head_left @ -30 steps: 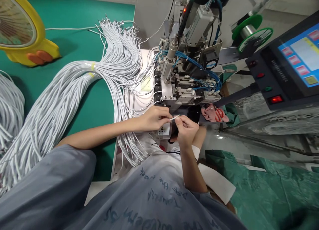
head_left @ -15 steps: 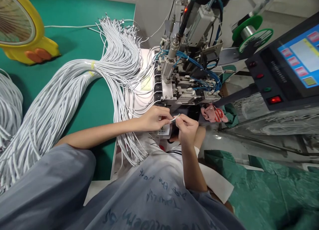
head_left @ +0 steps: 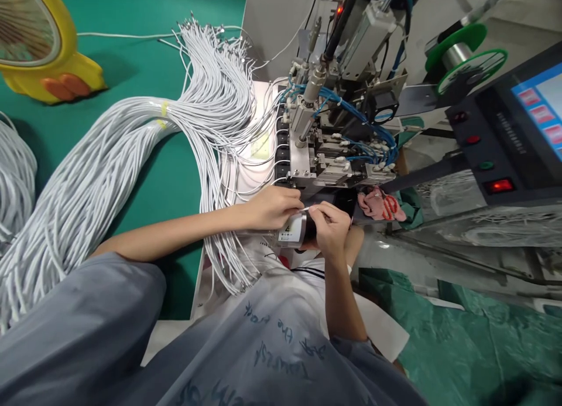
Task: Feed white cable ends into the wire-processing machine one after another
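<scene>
Between my two hands a short stretch of white cable [head_left: 306, 209] shows, held near its end. My left hand [head_left: 276, 207] pinches the cable from the left, its fingers closed. From the right, my right hand [head_left: 331, 223] grips the tip between thumb and forefinger. Just beyond my hands stands a machine [head_left: 307, 139] with metal cylinders and blue air tubes; several white cables run into the black slots along its left side. A large bundle of white cables [head_left: 127, 130], tied with yellow tape, lies left of the machine. Its ends hang down beside my left forearm.
A yellow duck-shaped fan [head_left: 81, 78] stands on the green table mat [head_left: 175, 177]. At the right are a control panel [head_left: 500, 136] with a screen, a green-flanged wire spool [head_left: 472, 57] and a pink cloth [head_left: 380, 204]. Green sheeting [head_left: 474, 347] lies low at the right.
The cable between my hands was curved up at its end; now it looks straight, with its tip inside my right fingers. The camera view has shifted slightly.
</scene>
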A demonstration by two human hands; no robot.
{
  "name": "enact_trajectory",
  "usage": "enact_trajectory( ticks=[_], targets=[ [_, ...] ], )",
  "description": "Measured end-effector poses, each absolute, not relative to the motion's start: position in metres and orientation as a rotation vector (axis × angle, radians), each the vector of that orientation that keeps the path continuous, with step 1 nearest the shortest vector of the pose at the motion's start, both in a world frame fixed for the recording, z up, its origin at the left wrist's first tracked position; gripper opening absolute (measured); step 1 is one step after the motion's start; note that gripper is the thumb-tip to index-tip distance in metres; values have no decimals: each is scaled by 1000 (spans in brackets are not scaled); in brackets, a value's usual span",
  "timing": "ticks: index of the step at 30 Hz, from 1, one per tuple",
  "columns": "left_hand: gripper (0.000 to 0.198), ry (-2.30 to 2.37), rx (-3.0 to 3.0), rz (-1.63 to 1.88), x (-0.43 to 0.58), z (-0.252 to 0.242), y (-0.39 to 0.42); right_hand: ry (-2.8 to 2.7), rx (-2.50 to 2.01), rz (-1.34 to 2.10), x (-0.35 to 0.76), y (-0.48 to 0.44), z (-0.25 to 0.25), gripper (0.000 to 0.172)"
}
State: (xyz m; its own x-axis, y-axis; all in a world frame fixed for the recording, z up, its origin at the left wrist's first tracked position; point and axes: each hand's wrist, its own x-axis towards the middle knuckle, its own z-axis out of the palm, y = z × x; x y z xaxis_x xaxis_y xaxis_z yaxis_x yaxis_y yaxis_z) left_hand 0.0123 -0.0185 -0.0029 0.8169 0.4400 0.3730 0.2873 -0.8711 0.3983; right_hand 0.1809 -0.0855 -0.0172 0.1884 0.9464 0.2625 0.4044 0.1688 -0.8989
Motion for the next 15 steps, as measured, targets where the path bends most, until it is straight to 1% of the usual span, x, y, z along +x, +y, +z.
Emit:
enact_trajectory(
  ticks=[4, 9, 15],
  targets=[
    [28, 629, 2657, 500, 12, -6, -16, -1339, -1422, 752, 182, -78, -38, 22],
    [30, 738, 2736, 266, 8, -11, -2, -1199, -1504, 956, 191, -62, -68, 25],
    [29, 785, 2717, 140, 10, -14, -1, -1119, -1406, 1152, 186, -55, -74, 22]
  ],
)
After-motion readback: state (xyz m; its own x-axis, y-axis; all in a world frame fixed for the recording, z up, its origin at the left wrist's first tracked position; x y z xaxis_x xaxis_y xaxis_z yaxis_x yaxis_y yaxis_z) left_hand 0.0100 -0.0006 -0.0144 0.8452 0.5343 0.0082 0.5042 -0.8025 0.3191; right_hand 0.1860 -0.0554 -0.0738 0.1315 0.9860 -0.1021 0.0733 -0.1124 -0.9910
